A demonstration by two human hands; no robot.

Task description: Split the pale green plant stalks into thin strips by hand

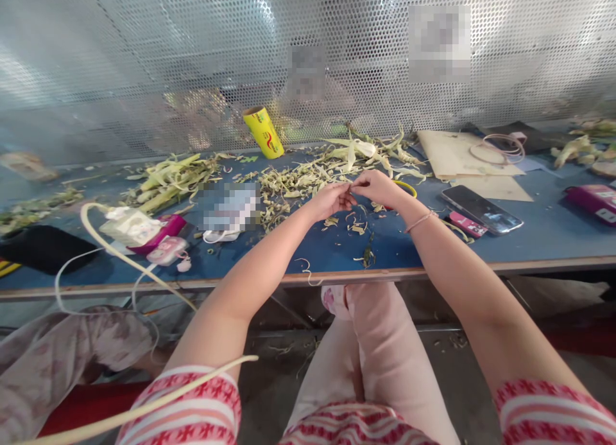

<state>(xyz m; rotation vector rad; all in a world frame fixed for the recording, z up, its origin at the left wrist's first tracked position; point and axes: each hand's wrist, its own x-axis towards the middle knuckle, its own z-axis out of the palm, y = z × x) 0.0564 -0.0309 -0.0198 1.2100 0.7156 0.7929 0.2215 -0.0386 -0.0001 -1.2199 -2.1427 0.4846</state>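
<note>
Two hands [333, 201] [378, 187], one table [394, 246], one tube [264, 134], one black phone [481, 209], one bracelet [418, 223], one pink packet [466, 225], one coiled cord [518, 137] and two purple packs [156, 234] [591, 202] are being shown, with strips [308, 175] being seen too jumbled to count.

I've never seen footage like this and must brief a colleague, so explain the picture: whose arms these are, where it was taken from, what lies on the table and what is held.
There is no machine here: the bare arms belong to the person wearing the camera on their head. It looks forward and down. The left hand and right hand come together at the fingertips over a flat blue tabletop; whether they pinch something small cannot be made out. Just beyond lie loose, pale green and yellowish plant scraps. A bright yellow, hollow tube is behind them, and a dark, rectangular smartphone lies off to the right. A grey, perforated metal screen rises at the back.
</note>
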